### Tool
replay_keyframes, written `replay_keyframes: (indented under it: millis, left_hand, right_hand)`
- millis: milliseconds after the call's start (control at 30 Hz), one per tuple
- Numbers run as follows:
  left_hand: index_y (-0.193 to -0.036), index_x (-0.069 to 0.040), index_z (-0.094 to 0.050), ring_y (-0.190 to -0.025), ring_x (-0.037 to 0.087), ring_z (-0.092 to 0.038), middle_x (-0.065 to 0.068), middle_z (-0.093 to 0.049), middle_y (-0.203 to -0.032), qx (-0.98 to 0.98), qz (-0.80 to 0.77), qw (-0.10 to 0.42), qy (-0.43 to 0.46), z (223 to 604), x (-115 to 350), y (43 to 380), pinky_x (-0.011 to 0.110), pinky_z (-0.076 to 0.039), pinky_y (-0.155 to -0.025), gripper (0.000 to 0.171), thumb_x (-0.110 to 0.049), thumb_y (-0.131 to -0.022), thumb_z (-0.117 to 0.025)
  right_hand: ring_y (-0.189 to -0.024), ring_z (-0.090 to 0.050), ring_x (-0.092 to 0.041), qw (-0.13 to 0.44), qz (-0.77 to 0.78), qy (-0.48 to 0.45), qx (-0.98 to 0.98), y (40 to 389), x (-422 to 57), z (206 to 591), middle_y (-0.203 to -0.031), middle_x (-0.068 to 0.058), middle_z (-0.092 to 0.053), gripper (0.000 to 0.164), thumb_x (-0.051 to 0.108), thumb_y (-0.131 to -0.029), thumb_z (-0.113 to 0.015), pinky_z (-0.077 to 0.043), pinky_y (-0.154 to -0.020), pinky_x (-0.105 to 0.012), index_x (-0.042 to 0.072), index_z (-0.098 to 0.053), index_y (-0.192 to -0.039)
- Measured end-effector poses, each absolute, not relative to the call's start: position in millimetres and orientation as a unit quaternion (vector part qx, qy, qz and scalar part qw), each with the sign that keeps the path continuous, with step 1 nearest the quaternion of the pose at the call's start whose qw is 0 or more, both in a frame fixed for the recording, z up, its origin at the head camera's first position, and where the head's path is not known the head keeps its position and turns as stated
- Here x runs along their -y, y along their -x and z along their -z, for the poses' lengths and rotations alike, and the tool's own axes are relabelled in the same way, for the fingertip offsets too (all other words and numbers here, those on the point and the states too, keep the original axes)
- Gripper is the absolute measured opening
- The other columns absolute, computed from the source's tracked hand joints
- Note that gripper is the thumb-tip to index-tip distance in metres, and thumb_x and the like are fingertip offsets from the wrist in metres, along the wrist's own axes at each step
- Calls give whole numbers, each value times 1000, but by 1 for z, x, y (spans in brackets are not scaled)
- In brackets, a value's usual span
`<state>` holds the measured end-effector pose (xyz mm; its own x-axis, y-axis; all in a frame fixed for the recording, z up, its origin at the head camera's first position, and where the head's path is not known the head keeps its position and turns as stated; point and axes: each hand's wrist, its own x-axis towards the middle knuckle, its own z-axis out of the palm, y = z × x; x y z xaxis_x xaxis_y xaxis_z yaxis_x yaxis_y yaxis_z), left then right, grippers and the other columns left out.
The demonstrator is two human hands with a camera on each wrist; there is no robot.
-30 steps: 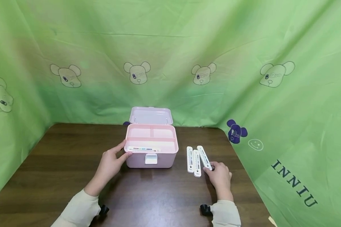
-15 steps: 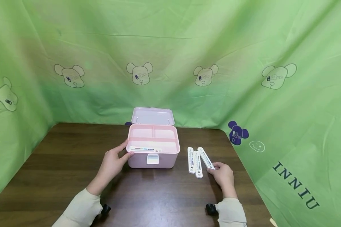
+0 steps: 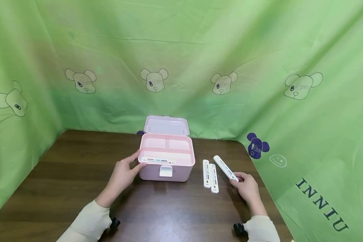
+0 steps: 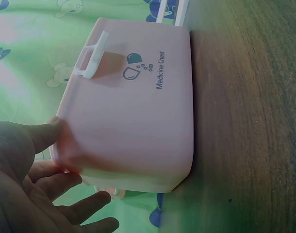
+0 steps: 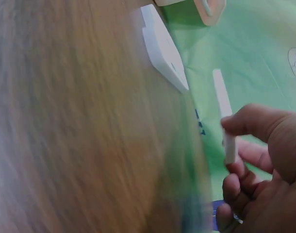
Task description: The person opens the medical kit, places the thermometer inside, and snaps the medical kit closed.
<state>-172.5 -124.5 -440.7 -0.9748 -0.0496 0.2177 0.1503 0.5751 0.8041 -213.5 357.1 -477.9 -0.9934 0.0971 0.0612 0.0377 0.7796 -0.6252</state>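
A pink medicine chest [image 3: 164, 173], lettered "Medicine Chest" on its front in the left wrist view, stands on the table with its lid [image 3: 167, 126] raised. My left hand [image 3: 123, 174] grips its near left corner, thumb on the front rim and index finger at the side. A white thermometer [image 3: 157, 160] lies in the chest's front compartment. Between thumb and fingers, my right hand [image 3: 247, 187] pinches the lower end of another white thermometer [image 3: 225, 167], seen edge-on and raised in the right wrist view. Left of it, two more thermometers [image 3: 206, 173] lie side by side on the table.
The brown wooden table [image 3: 169, 211] ends at a green curtain [image 3: 187, 104] printed with bear heads, which hangs behind and along both sides. Two dividers split the chest's tray [image 3: 167, 143]. A black strap piece [image 3: 239, 230] sits at the right sleeve.
My right hand has moved right with its thermometer, which is now tilted more and farther from the other two. The left hand keeps its grip on the chest. The view has shifted slightly.
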Motion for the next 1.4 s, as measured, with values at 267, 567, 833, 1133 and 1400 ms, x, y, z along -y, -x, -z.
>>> replay_keyframes:
  millis: [267, 567, 833, 1133, 1400]
  left_hand:
    - [-146, -7, -56, -107, 30, -64, 12, -57, -145, 885, 446, 128, 39, 439, 123, 174, 46, -52, -90, 65, -35, -92, -78]
    - [-144, -4, -58, -132, 37, -58, 17, -64, -140, 892, 423, 154, 52, 441, 122, 174, 56, -46, -108, 63, -31, -91, -79]
    - [-144, -6, -59, -136, 38, -53, 14, -59, -146, 902, 397, 159, 67, 438, 127, 175, 57, -41, -112, 65, -36, -90, -80]
    - [-148, 0, -52, -140, 40, -47, 17, -53, -152, 917, 371, 134, 67, 430, 126, 186, 57, -40, -114, 78, -47, -90, -77]
    - [-154, -1, -44, -145, 40, -42, 17, -44, -159, 922, 367, 92, 79, 424, 129, 189, 58, -37, -116, 87, -51, -90, -76]
  right_hand:
    - [-91, -54, -22, 103, -334, -62, 935, 218, -363, 457, -100, -13, -62, 31, 9, -87, -78, -45, -75, -25, 2, -74, -116]
    - [-85, -49, -8, 118, -327, -131, 928, 225, -365, 427, -98, -7, -59, 35, 7, -88, -78, -43, -71, -19, 3, -72, -121]
    - [-100, -56, -17, 109, -311, -191, 925, 235, -353, 404, -110, -7, -64, 35, 10, -90, -77, -43, -87, -25, 8, -72, -124]
    - [-112, -57, -26, 73, -276, -245, 926, 246, -338, 384, -115, -4, -66, 37, 9, -87, -79, -43, -100, -55, 12, -72, -124]
    - [-108, -56, -22, 59, -253, -287, 922, 256, -318, 370, -108, 1, -66, 36, 12, -88, -80, -44, -94, -46, 15, -74, -123]
